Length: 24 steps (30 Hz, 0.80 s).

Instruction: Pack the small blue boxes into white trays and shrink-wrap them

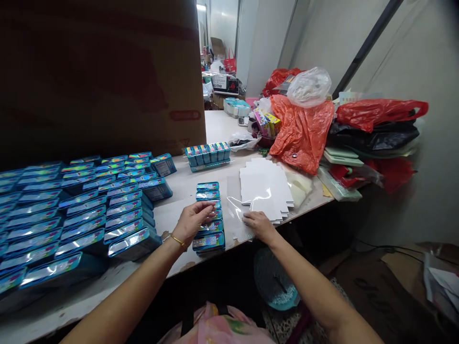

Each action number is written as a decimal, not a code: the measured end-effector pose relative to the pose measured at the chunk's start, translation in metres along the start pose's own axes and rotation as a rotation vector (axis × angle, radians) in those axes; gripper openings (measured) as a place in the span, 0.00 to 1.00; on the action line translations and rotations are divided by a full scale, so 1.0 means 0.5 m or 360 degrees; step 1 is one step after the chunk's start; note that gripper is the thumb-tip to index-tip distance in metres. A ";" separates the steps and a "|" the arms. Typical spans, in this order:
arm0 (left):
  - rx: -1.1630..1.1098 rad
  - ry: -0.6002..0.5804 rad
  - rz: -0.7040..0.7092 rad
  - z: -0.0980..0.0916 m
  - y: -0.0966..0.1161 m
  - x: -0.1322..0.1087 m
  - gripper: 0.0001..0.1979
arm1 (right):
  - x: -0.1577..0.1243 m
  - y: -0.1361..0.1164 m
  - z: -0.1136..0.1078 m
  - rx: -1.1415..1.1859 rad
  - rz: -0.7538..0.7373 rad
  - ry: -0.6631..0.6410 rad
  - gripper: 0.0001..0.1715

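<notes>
A short row of blue tins or boxes with shiny printed tops point(209, 240) stands on the table in front of me. My left hand point(193, 221) is over the middle of this row, thumb and fingers drawn together; what they pinch, if anything, is too small to make out. To the right, a clear plastic sheet point(234, 203) lies partly over a stack of flat white die-cut cards point(263, 184). My right hand point(258, 225) has its fingers closed at the sheet's near edge, beside the cards' lower corner.
Many more blue boxes point(82, 208) fill the left of the table. A filled clear pack of them point(208, 155) stands behind the row. A large cardboard carton point(107, 86) blocks the back left. Red bags point(304, 129) crowd the back right; a teal stool point(283, 301) is below the edge.
</notes>
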State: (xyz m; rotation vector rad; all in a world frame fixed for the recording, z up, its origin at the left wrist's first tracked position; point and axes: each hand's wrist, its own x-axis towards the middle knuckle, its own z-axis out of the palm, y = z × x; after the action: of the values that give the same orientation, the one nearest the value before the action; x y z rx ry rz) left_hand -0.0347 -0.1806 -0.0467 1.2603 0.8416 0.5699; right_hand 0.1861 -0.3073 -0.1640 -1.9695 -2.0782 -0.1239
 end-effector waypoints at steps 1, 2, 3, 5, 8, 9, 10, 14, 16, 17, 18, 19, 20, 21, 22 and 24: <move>0.0079 -0.0004 0.0042 -0.001 -0.003 -0.004 0.18 | 0.005 0.000 -0.009 -0.0029 0.0021 0.0017 0.09; 0.0170 -0.0026 0.0079 -0.001 -0.006 -0.007 0.19 | 0.014 -0.006 -0.022 -0.0053 0.0083 0.0071 0.08; 0.0272 -0.0065 0.0116 0.002 -0.008 -0.009 0.20 | 0.026 -0.015 -0.038 -0.0064 0.0181 0.0173 0.10; 0.0516 -0.0099 0.0294 0.011 -0.005 -0.012 0.22 | 0.056 -0.048 -0.078 -0.0017 0.0350 0.0459 0.12; 0.0936 0.0060 0.0832 0.022 0.023 -0.011 0.31 | 0.102 -0.111 -0.139 0.0126 0.0149 0.0699 0.12; 0.1056 0.0119 0.1003 0.022 0.037 -0.010 0.32 | 0.113 -0.130 -0.157 0.0163 0.0023 0.0696 0.11; 0.1149 0.0124 0.1116 0.020 0.051 -0.009 0.32 | 0.122 -0.145 -0.172 0.0192 -0.0077 0.0679 0.10; 0.1325 -0.0157 0.1231 -0.004 0.085 -0.007 0.21 | 0.138 -0.169 -0.206 0.0282 -0.0171 0.0580 0.09; 0.1390 -0.0094 0.1233 -0.016 0.082 -0.007 0.11 | 0.141 -0.168 -0.211 0.0371 -0.0117 0.0524 0.10; 0.1424 -0.0013 0.1224 -0.021 0.077 -0.008 0.09 | 0.143 -0.166 -0.212 0.0450 -0.0081 0.0497 0.10; 0.1453 0.0061 0.1210 -0.025 0.071 -0.010 0.09 | 0.145 -0.165 -0.212 0.0551 -0.0043 0.0471 0.10; 0.1478 0.0120 0.1195 -0.029 0.066 -0.013 0.09 | 0.147 -0.164 -0.213 0.0660 0.0002 0.0451 0.10; 0.1500 0.0163 0.1180 -0.032 0.062 -0.016 0.10 | 0.150 -0.165 -0.214 0.0752 0.0057 0.0444 0.10; 0.1517 0.0192 0.1164 -0.034 0.059 -0.021 0.10 | 0.152 -0.166 -0.215 0.0809 0.0112 0.0452 0.11; 0.1523 0.0211 0.1143 -0.036 0.057 -0.026 0.11 | 0.154 -0.168 -0.218 0.0824 0.0159 0.0468 0.10; 0.1504 0.0206 0.1050 -0.039 0.058 -0.036 0.13 | 0.155 -0.177 -0.225 0.0734 0.0201 0.0499 0.10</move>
State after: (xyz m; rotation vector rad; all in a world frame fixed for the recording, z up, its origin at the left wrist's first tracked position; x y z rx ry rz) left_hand -0.0592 -0.1764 -0.0162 2.4330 0.8149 0.8131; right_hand 0.1112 -0.2664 -0.0254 -1.6692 -1.6065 0.0648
